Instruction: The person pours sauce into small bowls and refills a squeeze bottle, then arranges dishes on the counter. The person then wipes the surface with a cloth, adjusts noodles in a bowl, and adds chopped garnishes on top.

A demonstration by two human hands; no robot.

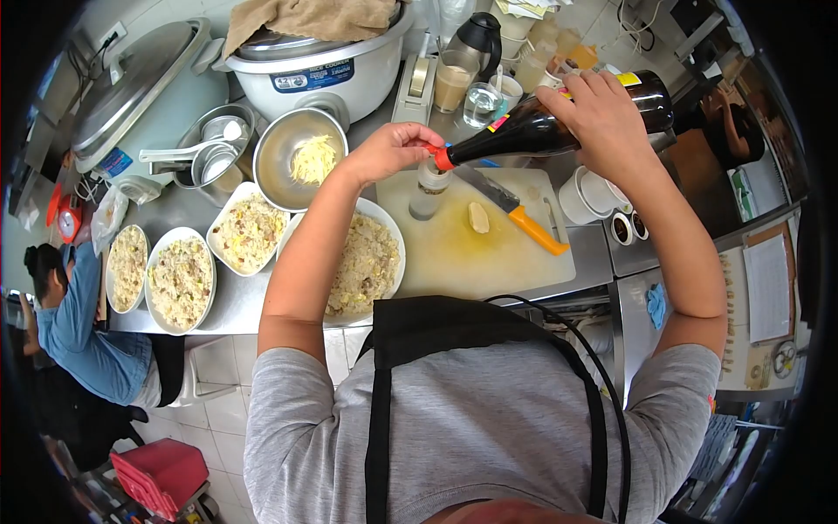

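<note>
A dark glass bottle (pixel 528 127) lies tilted almost level, its red neck pointing left, with my right hand (pixel 602 118) wrapped round its body. At the bottle's mouth, my left hand (pixel 393 150) pinches a small red piece, perhaps the cap. Just below the mouth stands a small clear jar (pixel 431 179) on the cutting board (pixel 524 271). A knife with an orange handle (pixel 534 229) rests on the board beside a pale yellowish piece (pixel 478 217). Left of the board is a large bowl of fried rice (pixel 362 262), partly hidden by my left forearm.
Three more dishes of rice (pixel 181 279) line the counter's left. Behind them are a metal bowl with pale shreds (pixel 288 157) and a rice cooker (pixel 323 79). White cups (pixel 583 196) stand right of the board. A person in blue (pixel 96 323) sits at far left.
</note>
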